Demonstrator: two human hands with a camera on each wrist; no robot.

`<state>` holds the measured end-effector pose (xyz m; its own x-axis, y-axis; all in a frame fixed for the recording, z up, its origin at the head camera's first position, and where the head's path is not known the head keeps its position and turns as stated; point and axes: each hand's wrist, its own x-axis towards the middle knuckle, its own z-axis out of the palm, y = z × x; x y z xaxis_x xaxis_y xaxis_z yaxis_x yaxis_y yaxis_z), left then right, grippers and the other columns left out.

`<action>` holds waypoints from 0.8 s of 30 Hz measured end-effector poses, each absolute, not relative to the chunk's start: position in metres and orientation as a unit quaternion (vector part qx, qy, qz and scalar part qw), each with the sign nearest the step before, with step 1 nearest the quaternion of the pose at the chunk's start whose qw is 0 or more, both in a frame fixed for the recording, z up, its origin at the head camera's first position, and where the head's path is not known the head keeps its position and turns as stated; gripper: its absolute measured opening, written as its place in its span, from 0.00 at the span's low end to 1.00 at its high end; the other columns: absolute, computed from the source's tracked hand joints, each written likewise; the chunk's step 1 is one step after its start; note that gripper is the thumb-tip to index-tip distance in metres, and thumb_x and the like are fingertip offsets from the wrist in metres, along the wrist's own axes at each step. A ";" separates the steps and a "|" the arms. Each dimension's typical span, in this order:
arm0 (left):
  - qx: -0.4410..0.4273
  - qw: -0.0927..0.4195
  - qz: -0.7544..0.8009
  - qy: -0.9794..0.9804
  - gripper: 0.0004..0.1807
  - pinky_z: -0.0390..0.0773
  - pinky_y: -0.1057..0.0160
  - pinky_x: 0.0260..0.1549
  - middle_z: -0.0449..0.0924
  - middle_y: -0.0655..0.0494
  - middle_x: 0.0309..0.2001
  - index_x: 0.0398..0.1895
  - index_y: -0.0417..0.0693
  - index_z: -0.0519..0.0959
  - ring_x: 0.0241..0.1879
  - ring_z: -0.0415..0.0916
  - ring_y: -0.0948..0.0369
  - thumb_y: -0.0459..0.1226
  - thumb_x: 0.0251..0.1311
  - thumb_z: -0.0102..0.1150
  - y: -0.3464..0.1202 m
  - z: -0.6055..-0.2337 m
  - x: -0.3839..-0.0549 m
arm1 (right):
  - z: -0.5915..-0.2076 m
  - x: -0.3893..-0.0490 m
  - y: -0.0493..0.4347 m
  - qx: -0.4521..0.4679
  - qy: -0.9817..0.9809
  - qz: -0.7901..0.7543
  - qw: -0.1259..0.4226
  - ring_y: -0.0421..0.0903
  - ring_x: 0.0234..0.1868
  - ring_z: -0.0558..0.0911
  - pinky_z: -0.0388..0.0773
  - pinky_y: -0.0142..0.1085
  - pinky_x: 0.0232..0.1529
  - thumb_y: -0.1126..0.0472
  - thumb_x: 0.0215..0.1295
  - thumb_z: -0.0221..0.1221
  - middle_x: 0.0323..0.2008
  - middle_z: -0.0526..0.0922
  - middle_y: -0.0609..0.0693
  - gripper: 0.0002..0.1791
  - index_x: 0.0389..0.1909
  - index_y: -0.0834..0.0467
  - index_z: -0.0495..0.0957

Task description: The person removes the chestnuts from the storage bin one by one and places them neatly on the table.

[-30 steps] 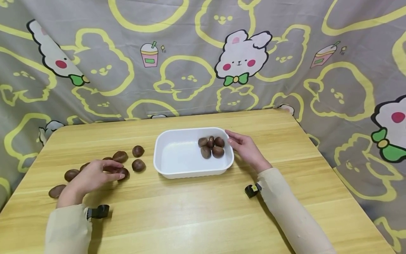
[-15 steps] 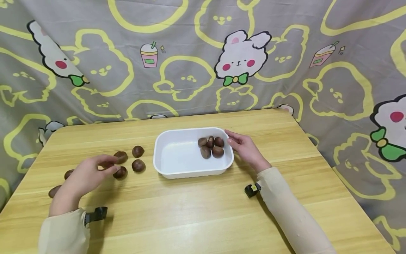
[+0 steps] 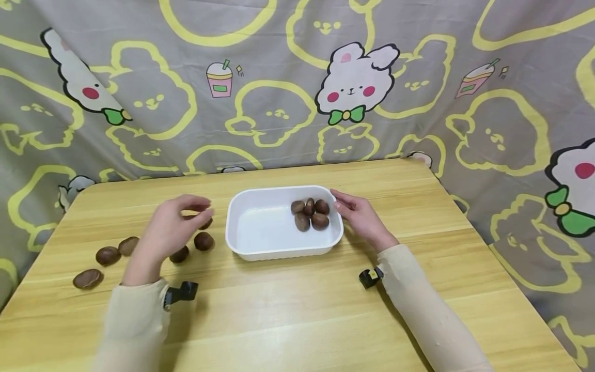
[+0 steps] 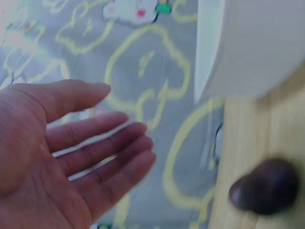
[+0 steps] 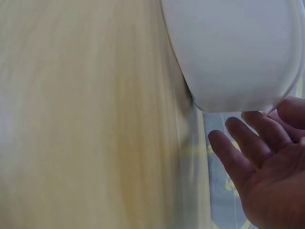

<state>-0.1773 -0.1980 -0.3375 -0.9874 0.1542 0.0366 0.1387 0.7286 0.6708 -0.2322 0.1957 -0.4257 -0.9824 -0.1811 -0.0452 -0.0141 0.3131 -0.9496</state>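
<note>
My left hand (image 3: pixel 169 227) hovers over the right end of a loose group of brown chestnuts (image 3: pixel 203 241), its fingertips overlapping the farthest one in the head view. The left wrist view shows that hand (image 4: pixel 90 148) with fingers spread and nothing in them; a blurred chestnut (image 4: pixel 274 186) lies off to the right. With its thumb at the rim and fingers along the outer side, my right hand (image 3: pixel 360 219) pinches the right end of a white plastic tray (image 3: pixel 283 255). Several chestnuts (image 3: pixel 319 221) sit together in the tray's right part.
More chestnuts (image 3: pixel 108 256) lie farther left on the wooden table (image 3: pixel 288 315), one (image 3: pixel 88 279) nearest the left edge. Behind and beside the table hangs a grey patterned curtain (image 3: pixel 279 139). Each sleeve carries a small black wrist camera (image 3: pixel 370 278).
My left hand has moved right and away from me across the chestnuts, uncovering those at the left. The right hand and the tray stay in place.
</note>
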 end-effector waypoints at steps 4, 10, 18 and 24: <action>0.131 0.029 0.397 0.908 0.20 0.76 0.48 0.52 0.78 0.45 0.55 0.56 0.40 0.78 0.53 0.78 0.45 0.44 0.68 0.59 -0.171 -0.347 -0.193 | -0.425 -0.232 0.197 -0.062 0.801 -0.592 0.070 0.50 0.62 0.74 0.74 0.34 0.55 0.62 0.74 0.54 0.65 0.71 0.58 0.24 0.69 0.59 0.67; 0.201 0.031 0.454 0.867 0.17 0.74 0.55 0.56 0.77 0.47 0.55 0.54 0.40 0.79 0.56 0.75 0.48 0.36 0.63 0.65 -0.129 -0.368 -0.207 | -0.425 -0.232 0.197 -0.069 0.809 -0.580 0.067 0.51 0.63 0.73 0.73 0.36 0.57 0.61 0.75 0.53 0.65 0.71 0.58 0.24 0.69 0.60 0.67; 0.247 0.038 0.434 0.866 0.21 0.72 0.53 0.58 0.78 0.45 0.54 0.55 0.35 0.78 0.56 0.73 0.49 0.34 0.60 0.67 -0.080 -0.387 -0.216 | -0.423 -0.232 0.198 -0.068 0.802 -0.589 0.068 0.51 0.63 0.73 0.74 0.36 0.56 0.62 0.74 0.54 0.65 0.71 0.58 0.24 0.69 0.60 0.67; 0.264 0.054 0.412 0.870 0.21 0.73 0.52 0.56 0.78 0.44 0.53 0.54 0.34 0.79 0.54 0.74 0.48 0.34 0.59 0.68 -0.057 -0.396 -0.225 | -0.426 -0.232 0.198 -0.071 0.800 -0.591 0.070 0.53 0.63 0.73 0.73 0.38 0.57 0.62 0.74 0.54 0.64 0.71 0.60 0.24 0.69 0.60 0.67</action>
